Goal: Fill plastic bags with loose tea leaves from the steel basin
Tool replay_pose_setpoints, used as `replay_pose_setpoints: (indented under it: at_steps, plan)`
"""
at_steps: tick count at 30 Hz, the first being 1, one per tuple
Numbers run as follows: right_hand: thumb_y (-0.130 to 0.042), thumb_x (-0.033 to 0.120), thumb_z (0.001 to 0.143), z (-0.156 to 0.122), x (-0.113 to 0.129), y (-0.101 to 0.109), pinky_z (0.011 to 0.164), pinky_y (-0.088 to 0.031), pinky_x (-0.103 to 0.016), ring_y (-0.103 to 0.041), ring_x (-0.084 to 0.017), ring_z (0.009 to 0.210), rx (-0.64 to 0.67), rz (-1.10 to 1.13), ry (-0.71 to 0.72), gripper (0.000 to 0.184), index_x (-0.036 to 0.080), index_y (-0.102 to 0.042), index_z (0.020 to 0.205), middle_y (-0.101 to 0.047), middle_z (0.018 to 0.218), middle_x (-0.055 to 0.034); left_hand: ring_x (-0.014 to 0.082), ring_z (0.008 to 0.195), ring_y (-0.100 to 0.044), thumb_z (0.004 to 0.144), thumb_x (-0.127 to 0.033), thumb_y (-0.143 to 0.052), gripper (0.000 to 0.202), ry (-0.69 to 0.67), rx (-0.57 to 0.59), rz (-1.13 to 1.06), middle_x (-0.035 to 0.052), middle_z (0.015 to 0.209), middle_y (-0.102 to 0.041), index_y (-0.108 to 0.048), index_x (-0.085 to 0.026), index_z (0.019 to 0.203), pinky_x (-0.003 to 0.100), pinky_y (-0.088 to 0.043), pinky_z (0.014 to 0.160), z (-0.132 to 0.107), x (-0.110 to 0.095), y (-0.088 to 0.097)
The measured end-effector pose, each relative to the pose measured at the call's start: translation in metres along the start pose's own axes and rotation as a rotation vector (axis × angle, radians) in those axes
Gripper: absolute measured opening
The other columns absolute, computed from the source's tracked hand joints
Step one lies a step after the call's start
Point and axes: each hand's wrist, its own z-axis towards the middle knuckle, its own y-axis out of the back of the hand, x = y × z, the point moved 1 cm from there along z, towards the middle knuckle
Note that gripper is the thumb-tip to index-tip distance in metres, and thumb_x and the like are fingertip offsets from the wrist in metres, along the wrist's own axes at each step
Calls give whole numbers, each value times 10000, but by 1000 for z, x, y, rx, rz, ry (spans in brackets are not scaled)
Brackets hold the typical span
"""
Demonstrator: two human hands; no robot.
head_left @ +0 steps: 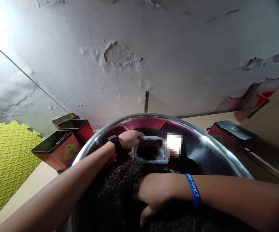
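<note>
A large shiny metal basin (151,115) holds dark, dry loose tea leaves (123,174). Inside it, toward the far side, is a clear plastic bag (151,161) with its rectangular mouth facing me. Whether a tin stands around the bag I cannot tell; its inside is dark. My left hand (130,138), with a black watch on the wrist, grips the bag's upper left edge. Nearer to me, my right hand (157,191) reaches down into the leaves, thumb apart from the curled fingers. The fingertips are partly hidden in shadow and leaves. A blue wristband (193,190) circles that wrist.
Several red tins with open tops, one labelled (70,153), stand left of the basin. A closed red tin (234,130) is at the right. Yellow foam matting (11,167) lies far left. Behind is a peeling wall (165,58). A blurred bright patch (174,143) covers part of the basin's interior.
</note>
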Motion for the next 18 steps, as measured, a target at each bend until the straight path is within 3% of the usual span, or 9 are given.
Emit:
replay_pose_setpoints:
  at_steps: [3,5,9,13,18]
  plan:
    - [-442,605,716,-2,3,4,442,-326,-273,-543,-175,542,133,-18,-72,526,142,-648,854,-627,707,-85,137,636,-530,784,-319,-413,277,50,-36,-1,19,739,-629,-640,-173,846,216,-353,545,1,5,3]
    - [-443,538,759,-3,4,6,458,-328,-271,-543,-166,536,134,-74,-54,437,160,-654,823,-632,672,-72,129,615,-520,781,-316,-414,271,41,-33,-17,11,713,-623,-641,-170,810,214,-341,533,1,6,4]
    - [-385,431,830,-6,1,17,496,-334,-270,-548,-151,561,-104,-155,-26,332,205,-626,855,-643,703,-36,129,620,-515,785,-318,-416,273,8,-52,-10,14,741,-631,-640,-174,845,212,-336,537,0,3,4]
    - [-280,410,868,-12,-18,34,513,-328,-265,-561,-152,590,-393,-181,-171,382,181,-586,853,-632,707,-44,132,634,-520,792,-326,-419,278,-22,-79,-5,23,775,-638,-638,-181,883,212,-342,542,0,0,1]
    - [-277,379,873,-20,-57,34,601,-359,-277,-569,-169,692,-504,-193,-418,363,164,-569,855,-624,779,-68,135,665,-532,801,-309,-413,278,-41,-74,-12,27,802,-648,-641,-179,893,215,-363,589,0,1,1]
